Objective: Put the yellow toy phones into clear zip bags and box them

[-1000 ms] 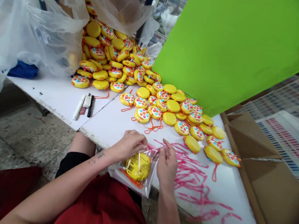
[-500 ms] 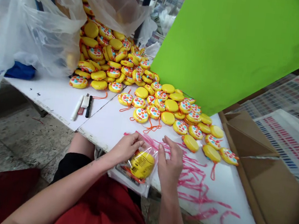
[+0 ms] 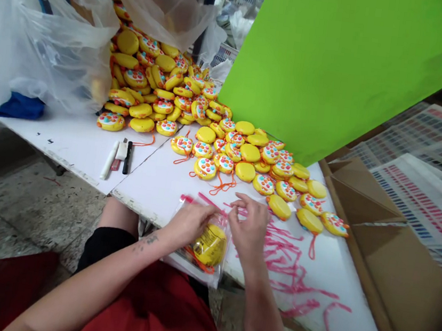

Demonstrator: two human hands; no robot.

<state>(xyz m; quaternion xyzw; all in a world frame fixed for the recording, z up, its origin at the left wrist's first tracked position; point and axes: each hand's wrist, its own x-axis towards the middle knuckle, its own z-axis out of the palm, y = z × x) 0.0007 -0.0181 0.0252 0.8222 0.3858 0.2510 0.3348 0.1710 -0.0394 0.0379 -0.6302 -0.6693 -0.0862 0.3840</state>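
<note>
Dark print can be seen on the bagged toy (image 3: 213,246), but it's way too small to be read, and whether it sits on the toy or on the clear bag (image 3: 216,273) can't really be told. The bag is held at the near edge of the worktop (image 3: 155,173), its upper part pinched in the left hand (image 3: 192,222), fingers bunched together. The right hand (image 3: 249,225) is held just beside it, thumb and index finger curled almost together; whether anything is gripped there can't be told.

A pink strip (image 3: 206,200) is seen by the bag's top, and loads more pink strips (image 3: 287,265) are strewn to the right. Loose yellow toys (image 3: 245,172) with coloured dots are spread behind, with a big pile (image 3: 157,80) heaped further back. A white pen (image 3: 109,160) and a black pen (image 3: 127,158) have been laid off to the left, any lettering too tiny to make out. Past the carton (image 3: 407,258), a white panel (image 3: 429,207) is covered in rows of red and blue marks.
</note>
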